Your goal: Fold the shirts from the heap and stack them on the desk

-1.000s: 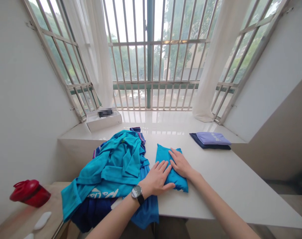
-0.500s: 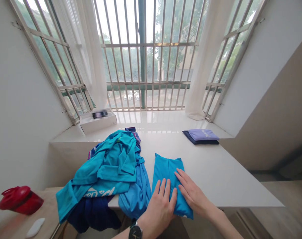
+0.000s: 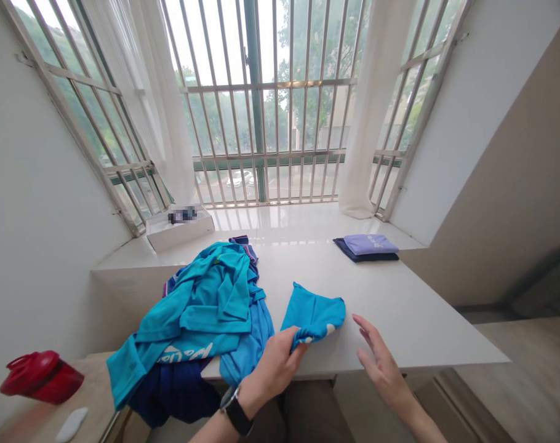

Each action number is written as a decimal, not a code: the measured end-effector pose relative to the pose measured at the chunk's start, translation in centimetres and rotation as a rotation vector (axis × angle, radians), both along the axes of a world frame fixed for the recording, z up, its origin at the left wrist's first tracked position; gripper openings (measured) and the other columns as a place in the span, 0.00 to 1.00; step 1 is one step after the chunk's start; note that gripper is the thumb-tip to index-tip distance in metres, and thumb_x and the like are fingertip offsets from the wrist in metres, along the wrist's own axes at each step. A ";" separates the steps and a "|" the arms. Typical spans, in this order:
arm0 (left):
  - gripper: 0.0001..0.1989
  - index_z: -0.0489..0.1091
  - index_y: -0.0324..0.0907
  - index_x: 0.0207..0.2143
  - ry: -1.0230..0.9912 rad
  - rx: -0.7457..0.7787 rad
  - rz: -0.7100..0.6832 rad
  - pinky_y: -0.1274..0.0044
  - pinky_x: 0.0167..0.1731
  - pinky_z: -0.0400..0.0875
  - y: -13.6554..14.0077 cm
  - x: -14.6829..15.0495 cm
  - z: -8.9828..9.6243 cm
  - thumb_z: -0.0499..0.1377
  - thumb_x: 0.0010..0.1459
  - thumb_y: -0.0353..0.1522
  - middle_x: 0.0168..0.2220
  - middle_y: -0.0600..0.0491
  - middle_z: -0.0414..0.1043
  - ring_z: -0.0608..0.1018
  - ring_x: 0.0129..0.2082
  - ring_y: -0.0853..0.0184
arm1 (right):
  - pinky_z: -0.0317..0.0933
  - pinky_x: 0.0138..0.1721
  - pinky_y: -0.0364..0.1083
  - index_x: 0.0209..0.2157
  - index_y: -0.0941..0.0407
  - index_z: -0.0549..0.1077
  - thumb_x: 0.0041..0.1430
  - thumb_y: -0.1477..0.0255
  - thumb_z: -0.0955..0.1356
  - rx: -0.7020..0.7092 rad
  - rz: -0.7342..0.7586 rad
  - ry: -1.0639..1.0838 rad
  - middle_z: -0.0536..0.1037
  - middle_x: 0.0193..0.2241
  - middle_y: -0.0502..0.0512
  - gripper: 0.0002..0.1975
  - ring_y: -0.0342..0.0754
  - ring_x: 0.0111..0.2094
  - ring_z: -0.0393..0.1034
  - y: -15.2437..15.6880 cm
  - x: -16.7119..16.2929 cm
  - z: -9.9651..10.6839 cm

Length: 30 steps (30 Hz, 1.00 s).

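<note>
A blue folded garment (image 3: 310, 307) lies on the white tabletop (image 3: 428, 326) in front of me. Its near end is turned up and over, so white print shows along the fold. My left hand (image 3: 275, 360), with a dark watch on the wrist, is closed on that turned-up end at its left side. To the right of the cloth, my right hand (image 3: 380, 363) hovers with fingers apart and nothing in them. A heap of teal, blue and navy clothes (image 3: 210, 301) lies left of the garment and hangs over the table's near edge.
Two folded garments, lilac (image 3: 367, 243) over navy (image 3: 367, 256), lie stacked at the back right. A white box (image 3: 181, 235) stands on the sill at left. Lower left, a red bottle (image 3: 44, 376) and a white object (image 3: 72, 423) rest on a wooden surface. Barred windows stand behind.
The garment's near end has been folded up, away from me. My left hand went from lying flat on it to gripping that end; my right hand has lifted off to the right.
</note>
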<state>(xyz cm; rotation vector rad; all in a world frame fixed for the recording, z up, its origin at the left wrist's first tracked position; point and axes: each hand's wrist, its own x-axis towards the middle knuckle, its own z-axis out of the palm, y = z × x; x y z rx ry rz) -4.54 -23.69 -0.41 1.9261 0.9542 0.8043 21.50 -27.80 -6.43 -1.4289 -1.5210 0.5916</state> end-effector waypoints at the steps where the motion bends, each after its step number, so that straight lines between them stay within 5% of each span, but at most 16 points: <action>1: 0.20 0.74 0.44 0.49 -0.128 -0.126 0.007 0.64 0.57 0.67 0.5 -0.2 0.4 0.51 0.67 0.45 0.49 0.50 0.77 0.75 0.53 0.57 | 0.49 0.66 0.59 0.64 0.50 0.55 0.64 0.60 0.61 -0.012 -0.013 0.012 0.58 0.66 0.59 0.29 0.56 0.66 0.52 0.3 0.0 -0.2; 5: 0.27 0.73 0.37 0.51 -0.565 -0.623 0.079 0.62 0.54 0.70 2.4 -1.0 1.5 0.58 0.61 0.50 0.49 0.43 0.77 0.77 0.52 0.52 | 0.48 0.66 0.60 0.67 0.53 0.49 0.54 0.52 0.70 -0.090 -0.013 0.094 0.54 0.68 0.64 0.46 0.59 0.67 0.49 3.4 -0.3 0.6; 9: 0.26 0.70 0.37 0.53 -0.745 -0.913 0.118 0.60 0.52 0.73 3.4 -2.0 3.1 0.60 0.61 0.47 0.49 0.41 0.77 0.79 0.50 0.53 | 0.60 0.59 0.61 0.63 0.56 0.58 0.47 0.48 0.73 -0.257 0.218 0.388 0.67 0.61 0.68 0.47 0.63 0.60 0.64 7.3 -1.3 3.9; 13: 0.28 0.67 0.38 0.57 -0.827 -1.004 0.093 0.60 0.51 0.74 3.8 -3.0 4.5 0.58 0.63 0.47 0.50 0.42 0.76 0.78 0.50 0.52 | 0.68 0.52 0.61 0.55 0.57 0.68 0.53 0.50 0.70 -0.506 0.436 0.639 0.76 0.53 0.65 0.34 0.63 0.52 0.72 8.9 -2.6 6.4; 16: 0.28 0.66 0.39 0.58 -0.841 -1.055 0.105 0.61 0.51 0.74 4.2 -3.8 4.7 0.58 0.63 0.47 0.51 0.43 0.76 0.78 0.50 0.52 | 0.69 0.50 0.61 0.52 0.55 0.70 0.53 0.54 0.72 -0.611 0.423 0.741 0.78 0.50 0.63 0.29 0.63 0.50 0.74 9.2 -3.2 6.4; 24: 0.28 0.64 0.36 0.60 -0.919 -1.191 0.097 0.65 0.51 0.75 6.3 -4.7 4.3 0.60 0.63 0.42 0.50 0.42 0.76 0.79 0.49 0.52 | 0.69 0.50 0.56 0.48 0.53 0.73 0.53 0.57 0.74 -0.589 0.350 0.924 0.80 0.48 0.59 0.23 0.60 0.50 0.74 9.4 -3.2 6.1; 30: 0.24 0.66 0.35 0.58 -0.921 -1.210 0.200 0.65 0.46 0.77 7.3 -4.2 3.9 0.60 0.64 0.39 0.48 0.41 0.77 0.81 0.45 0.52 | 0.69 0.47 0.52 0.47 0.52 0.72 0.53 0.59 0.74 -0.476 0.310 0.756 0.80 0.44 0.55 0.21 0.54 0.45 0.75 10.2 -2.2 7.8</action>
